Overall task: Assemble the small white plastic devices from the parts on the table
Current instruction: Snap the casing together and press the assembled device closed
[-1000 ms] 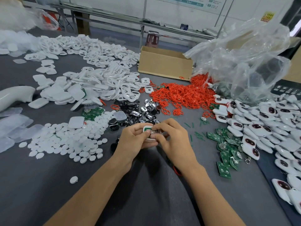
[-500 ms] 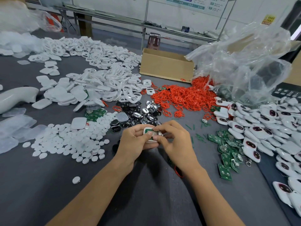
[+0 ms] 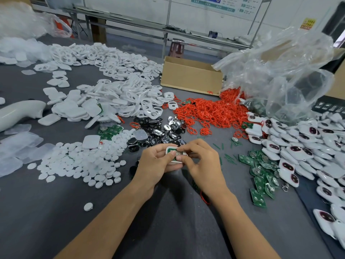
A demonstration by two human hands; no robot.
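Small white shell (image 3: 169,148) with green board (image 3: 171,151) is pinched by curled left hand (image 3: 155,163) and right hand (image 3: 205,163), 6 o'clock of black inserts (image 3: 158,134); likely risk: board cocked by uneven thumb pressure; shell clips could be cracked.

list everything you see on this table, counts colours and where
half-built device: one, white shell with green board inside, between both hands at centre
round discs: a heap, white, left of the hands
shells and frames: big heap, white, back left
rings: a heap, red, back centre
small parts: a heap, black and silver, just beyond the hands
circuit boards: many, green, right of the hands
finished devices: a heap, white with dark windows, far right
cardboard box: one, brown, behind the rings
plastic bag: one, clear, back right
table: one, grey, under everything
left hand: one, grips the device's left side
right hand: one, pinches its right side
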